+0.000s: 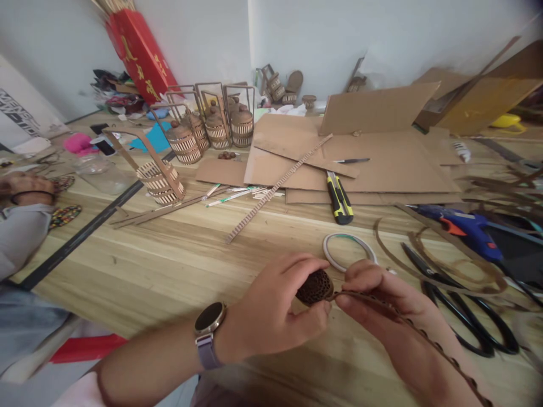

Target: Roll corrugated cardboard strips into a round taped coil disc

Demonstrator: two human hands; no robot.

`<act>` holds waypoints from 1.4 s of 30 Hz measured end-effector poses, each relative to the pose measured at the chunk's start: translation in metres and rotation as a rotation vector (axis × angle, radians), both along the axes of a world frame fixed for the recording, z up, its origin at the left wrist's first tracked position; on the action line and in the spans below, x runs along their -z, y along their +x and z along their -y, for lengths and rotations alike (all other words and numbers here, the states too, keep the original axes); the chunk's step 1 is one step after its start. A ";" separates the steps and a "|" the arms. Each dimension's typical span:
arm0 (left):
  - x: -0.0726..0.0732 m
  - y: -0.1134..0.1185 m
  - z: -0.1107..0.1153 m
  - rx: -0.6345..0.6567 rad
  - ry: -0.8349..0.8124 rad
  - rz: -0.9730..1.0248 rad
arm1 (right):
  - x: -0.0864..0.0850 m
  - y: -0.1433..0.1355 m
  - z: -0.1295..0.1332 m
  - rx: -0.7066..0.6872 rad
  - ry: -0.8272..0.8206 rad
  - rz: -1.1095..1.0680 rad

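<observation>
My left hand [280, 308], with a watch on its wrist, holds a small dark brown round coil [314, 287] between thumb and fingers. From the coil's right side a long brown scalloped strip [418, 328] runs out. My right hand [382, 308] pinches this strip close to the coil, and the rest trails back along the right forearm toward the lower right. Just beyond the hands, a white ring of tape [326, 249] lies on the wooden table [203, 265].
Black scissors [462, 311] and a blue glue gun [470, 226] lie right. Ahead are a yellow-black cutter [339, 198], a slatted strip [278, 186] and cardboard [382, 141]. Small handled baskets [216, 127] stand back left; another person's arm [25, 226] rests far left.
</observation>
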State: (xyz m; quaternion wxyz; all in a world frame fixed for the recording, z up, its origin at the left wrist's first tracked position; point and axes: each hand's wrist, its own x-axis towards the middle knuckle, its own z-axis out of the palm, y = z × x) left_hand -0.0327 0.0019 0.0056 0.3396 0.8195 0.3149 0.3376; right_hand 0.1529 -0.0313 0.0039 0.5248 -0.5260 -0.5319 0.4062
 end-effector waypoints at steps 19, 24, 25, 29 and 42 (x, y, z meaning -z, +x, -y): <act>0.009 -0.001 -0.013 0.114 0.604 -0.111 | 0.009 0.010 -0.001 -0.227 -0.419 0.148; 0.008 -0.003 -0.016 0.137 0.707 -0.172 | 0.009 0.010 -0.002 -0.280 -0.453 0.132; 0.007 -0.004 -0.016 0.149 0.725 -0.192 | 0.009 0.009 -0.001 -0.285 -0.468 0.108; 0.007 -0.006 -0.018 0.211 0.727 -0.250 | 0.010 0.003 0.000 -0.241 -0.501 0.026; 0.022 -0.003 -0.013 -0.047 0.239 -0.049 | 0.011 -0.007 -0.002 -0.113 -0.472 -0.250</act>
